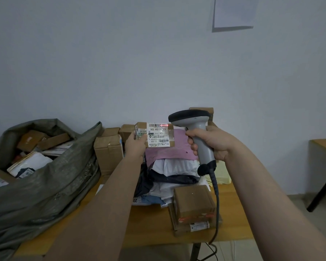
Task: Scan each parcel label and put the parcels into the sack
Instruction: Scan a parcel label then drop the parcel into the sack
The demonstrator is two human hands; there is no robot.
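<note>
Against a bare wall the desk bears a pile of parcels apparently left to scan, the sack beside them already part-filled, while the left grip holds up a small box to the scanner clasped in the right grip.

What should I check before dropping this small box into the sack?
1. Left hand grips the small box: ok.
2. Label faces the scanner held in the right hand: ok.
3. Red scan line falls on the top barcode: ok.
4. Scan registered: cannot tell.
5. Sack lies open at the left, parcels inside, room left: ok.
</note>
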